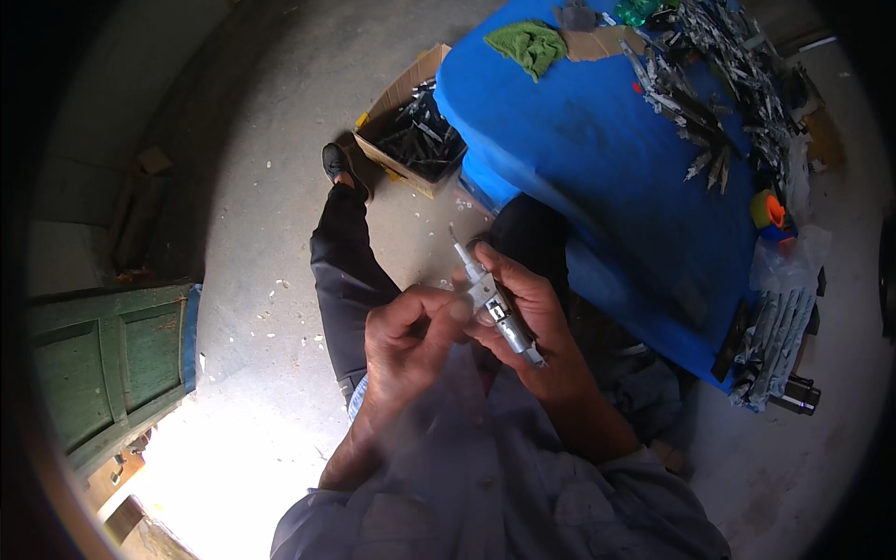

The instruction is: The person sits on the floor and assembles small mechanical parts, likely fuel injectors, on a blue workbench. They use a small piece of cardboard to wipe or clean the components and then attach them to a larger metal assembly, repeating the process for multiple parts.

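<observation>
Near the middle of the frame, the slim metal device (511,331) sits tilted in the right hand (541,313), its thin tip pointing toward the upper left and its silver cylinder toward the lower right; the fingers of that hand are closed around its side, with the thumb up near the narrow end. The left hand (411,331) comes in from the other side, its thumb and forefinger brought close together at the pale bracket (483,291), but I cannot tell whether those 2 fingers pinch the bracket or some small part, as they blur there. The device is up in the air above the lap, with nothing beneath to support it, so a loosened right grip could let it slide out and drop to the floor (271,205). A sideways push from the left fingers might twist it in the palm or bend the thin tip. The desk (597,140) at upper right and the open cardboard box (397,168) at upper centre look too far off to catch anything that slips
</observation>
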`<state>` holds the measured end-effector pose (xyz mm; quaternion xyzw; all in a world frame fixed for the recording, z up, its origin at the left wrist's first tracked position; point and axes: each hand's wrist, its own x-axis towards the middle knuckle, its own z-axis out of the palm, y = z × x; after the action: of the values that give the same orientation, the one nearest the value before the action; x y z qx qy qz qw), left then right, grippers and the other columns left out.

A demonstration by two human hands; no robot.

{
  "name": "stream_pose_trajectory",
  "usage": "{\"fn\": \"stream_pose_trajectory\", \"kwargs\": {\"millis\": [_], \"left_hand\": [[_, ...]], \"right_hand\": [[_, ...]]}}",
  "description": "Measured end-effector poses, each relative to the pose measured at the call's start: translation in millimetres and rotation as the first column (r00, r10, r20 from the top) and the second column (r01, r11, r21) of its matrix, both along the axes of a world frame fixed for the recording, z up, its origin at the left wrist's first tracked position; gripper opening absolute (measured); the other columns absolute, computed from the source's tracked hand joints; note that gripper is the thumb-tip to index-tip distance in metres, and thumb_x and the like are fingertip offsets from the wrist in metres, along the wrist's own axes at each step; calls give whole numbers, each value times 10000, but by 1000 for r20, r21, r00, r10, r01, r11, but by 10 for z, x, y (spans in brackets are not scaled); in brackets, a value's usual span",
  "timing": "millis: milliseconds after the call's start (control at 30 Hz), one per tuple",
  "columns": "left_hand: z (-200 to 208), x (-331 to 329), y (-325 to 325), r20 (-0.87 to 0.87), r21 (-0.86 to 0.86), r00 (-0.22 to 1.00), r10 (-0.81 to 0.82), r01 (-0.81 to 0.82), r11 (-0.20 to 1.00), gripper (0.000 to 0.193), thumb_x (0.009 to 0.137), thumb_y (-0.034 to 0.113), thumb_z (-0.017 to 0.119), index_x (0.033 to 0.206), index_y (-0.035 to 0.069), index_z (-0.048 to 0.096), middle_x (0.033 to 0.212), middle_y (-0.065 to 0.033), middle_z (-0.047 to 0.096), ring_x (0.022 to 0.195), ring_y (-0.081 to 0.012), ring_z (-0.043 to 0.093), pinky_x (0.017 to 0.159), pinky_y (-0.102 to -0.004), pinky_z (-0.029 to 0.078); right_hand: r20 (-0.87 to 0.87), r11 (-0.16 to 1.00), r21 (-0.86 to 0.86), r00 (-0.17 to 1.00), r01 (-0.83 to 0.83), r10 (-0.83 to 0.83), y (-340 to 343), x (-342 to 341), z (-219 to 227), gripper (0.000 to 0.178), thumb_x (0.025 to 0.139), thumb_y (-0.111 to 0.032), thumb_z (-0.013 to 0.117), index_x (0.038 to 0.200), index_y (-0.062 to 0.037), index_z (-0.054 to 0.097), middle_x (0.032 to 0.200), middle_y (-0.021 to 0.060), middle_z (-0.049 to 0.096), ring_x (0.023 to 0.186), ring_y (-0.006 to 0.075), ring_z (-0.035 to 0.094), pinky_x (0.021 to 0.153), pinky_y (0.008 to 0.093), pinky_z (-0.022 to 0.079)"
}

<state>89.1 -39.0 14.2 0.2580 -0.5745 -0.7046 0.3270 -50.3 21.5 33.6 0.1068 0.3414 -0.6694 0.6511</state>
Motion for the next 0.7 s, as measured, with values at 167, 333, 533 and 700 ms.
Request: {"fn": "stream_pose_trajectory", "kwargs": {"millis": [167,333,533,700], "left_hand": [[16,2,40,10,78,999,35,-36,996,131,995,107,675,948,-15,658,763,-37,669,654,-55,576,583,-210,460],[-1,10,15,24,-43,1000,9,-8,999,123,992,99,678,964,-20,664,767,-36,671,671,-62,587,609,-222,476],[-11,20,29,33,-6,999,23,-23,1000,120,990,94,679,973,-24,666,757,-33,665,664,-67,591,601,-223,475],[22,4,50,15,-8,999,39,-39,999,126,1001,123,670,958,5,653,719,-28,652,593,-44,552,529,-203,436]], "right_hand": [[-13,1000,9,1000,-7,7,8,-7,-5,341,1029,-359,563,1000,-33,661,714,28,654,582,107,589,585,265,475],[70,994,-112,997,-12,20,47,-49,-237,343,1030,-355,566,1003,-27,661,718,37,657,571,110,585,582,264,480],[18,999,-43,1000,4,-3,33,-14,-134,363,1032,-371,560,1007,-23,663,731,54,664,578,111,584,576,256,475],[-37,990,-143,999,0,-5,44,-58,-172,375,1038,-397,552,1038,-34,647,731,7,612,605,89,544,575,242,442]]}}
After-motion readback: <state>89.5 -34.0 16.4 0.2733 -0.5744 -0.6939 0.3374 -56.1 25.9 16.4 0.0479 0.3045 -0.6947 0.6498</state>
